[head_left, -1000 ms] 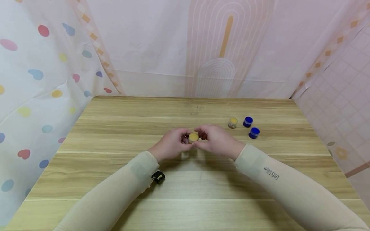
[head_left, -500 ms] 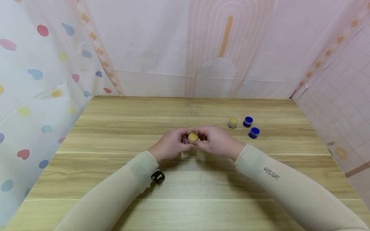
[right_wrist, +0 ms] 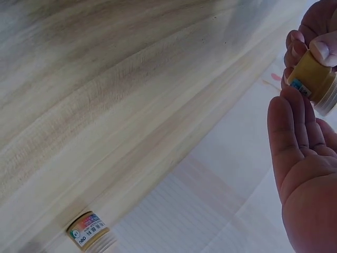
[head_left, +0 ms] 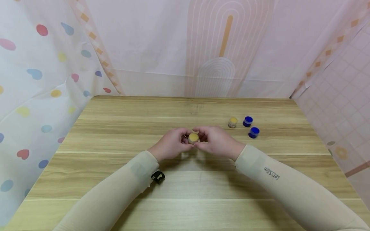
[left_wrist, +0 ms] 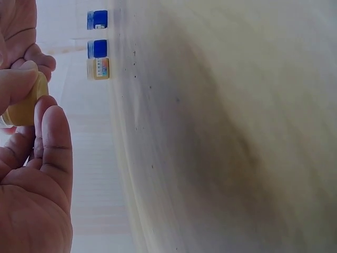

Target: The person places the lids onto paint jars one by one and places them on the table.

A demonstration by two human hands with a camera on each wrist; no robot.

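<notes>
A small yellow paint jar (head_left: 193, 138) with a clear lid is held upright above the middle of the table. My left hand (head_left: 171, 143) grips its body between thumb and fingers from the left. From the right, my right hand (head_left: 218, 141) has thumb and forefinger on either side of the jar near its top. In the right wrist view, the long fingers of the right hand (right_wrist: 308, 168) reach to the side of the jar (right_wrist: 313, 78); that hand's thumb is hidden there. Part of the jar (left_wrist: 23, 110) leaves the left wrist view.
Another yellow paint jar (head_left: 232, 122) stands at the back right beside two blue paint jars, one farther back (head_left: 247, 121) and one nearer (head_left: 254, 132). They stand on a wooden table (head_left: 130, 122). Patterned cloth (head_left: 150, 48) hangs behind it and at both sides.
My right thumb and forefinger have shifted slightly at the jar's edge. The left hand and the other jars stay in place.
</notes>
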